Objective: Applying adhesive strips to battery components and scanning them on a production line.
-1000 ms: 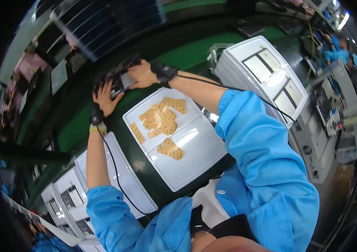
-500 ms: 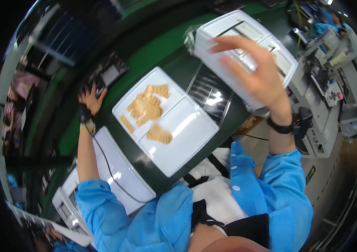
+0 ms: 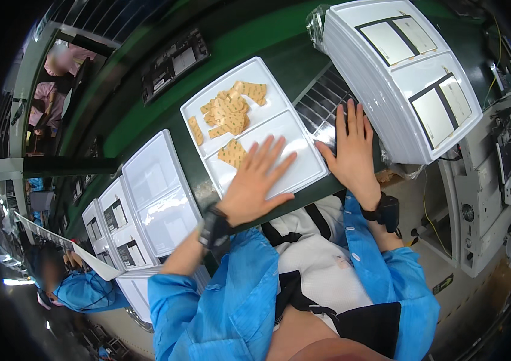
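A white two-compartment tray lies on the bench in front of me, with a heap of tan paper-like pieces in its far compartment. One loose tan piece sits near the divider, next to my left fingertips. My left hand is spread flat over the tray's near half, holding nothing visible; whether it presses on the tray I cannot tell. Between that tray and the tall stack of white trays, my right hand is stretched out, fingers extended, beside a dark slotted panel. Flat black-and-white rectangular parts lie in the top tray.
Clear plastic wrap clings to the stack's side. A dark flat device with exposed internals lies at the bench's far side. To the left are a glossy white tray and trays holding parts. A person in blue is at lower left.
My left hand has come from beside the dark device to over the tray. My right hand has dropped from above the tray stack to its left side. The view has shifted.
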Demonstrator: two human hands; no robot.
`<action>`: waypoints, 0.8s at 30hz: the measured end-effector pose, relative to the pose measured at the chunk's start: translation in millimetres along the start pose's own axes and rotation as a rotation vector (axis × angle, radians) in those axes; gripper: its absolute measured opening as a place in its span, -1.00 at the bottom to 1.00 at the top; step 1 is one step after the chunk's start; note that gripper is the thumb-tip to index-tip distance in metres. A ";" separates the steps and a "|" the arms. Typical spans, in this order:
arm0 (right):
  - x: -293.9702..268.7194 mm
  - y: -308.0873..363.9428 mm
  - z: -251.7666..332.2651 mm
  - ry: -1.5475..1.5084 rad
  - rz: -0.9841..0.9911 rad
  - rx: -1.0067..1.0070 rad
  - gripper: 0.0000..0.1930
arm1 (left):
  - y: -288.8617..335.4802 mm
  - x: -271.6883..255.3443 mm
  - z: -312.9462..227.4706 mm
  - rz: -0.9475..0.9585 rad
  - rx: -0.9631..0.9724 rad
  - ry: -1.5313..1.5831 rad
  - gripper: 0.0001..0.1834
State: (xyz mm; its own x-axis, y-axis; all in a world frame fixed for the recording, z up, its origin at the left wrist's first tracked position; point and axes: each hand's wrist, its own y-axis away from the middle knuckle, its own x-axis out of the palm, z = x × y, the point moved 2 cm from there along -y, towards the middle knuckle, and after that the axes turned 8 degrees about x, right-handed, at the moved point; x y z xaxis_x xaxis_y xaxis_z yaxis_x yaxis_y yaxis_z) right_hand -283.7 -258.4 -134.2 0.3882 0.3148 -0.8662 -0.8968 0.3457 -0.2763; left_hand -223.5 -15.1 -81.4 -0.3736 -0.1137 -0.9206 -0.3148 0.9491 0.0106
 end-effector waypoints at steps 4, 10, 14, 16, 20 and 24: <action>-17.3 2.4 -13.6 0.085 0.165 -0.071 -0.26 | 12.5 24.0 10.5 0.005 -0.133 -0.050 -0.12; -53.1 8.0 -44.7 -0.020 0.359 -0.248 -0.24 | 30.0 -9.7 11.9 0.014 -0.193 0.002 -0.23; -61.9 18.7 -50.0 -0.087 0.517 -0.334 -0.22 | -18.1 -12.5 9.7 -0.137 -0.111 -0.018 -0.38; -70.2 33.2 -46.4 -0.163 0.643 -0.408 -0.24 | -64.2 -8.7 7.2 -0.188 -0.074 0.011 -0.35; -71.4 57.2 -41.7 -0.277 0.613 -0.479 -0.36 | -121.1 22.6 1.5 -0.237 -0.038 -0.043 -0.23; -70.9 55.5 -45.7 -0.476 0.450 -0.261 -0.54 | -127.5 35.9 -9.0 -0.339 -0.030 -0.008 -0.37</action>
State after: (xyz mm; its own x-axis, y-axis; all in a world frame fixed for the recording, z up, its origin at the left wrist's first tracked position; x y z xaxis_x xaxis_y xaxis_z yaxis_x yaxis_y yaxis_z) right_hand -370.7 -301.9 -107.1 -0.0353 0.7504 -0.6600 -0.9906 -0.1134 -0.0759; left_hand -204.5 -142.8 -112.2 -0.2360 -0.4191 -0.8767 -0.4455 0.8485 -0.2857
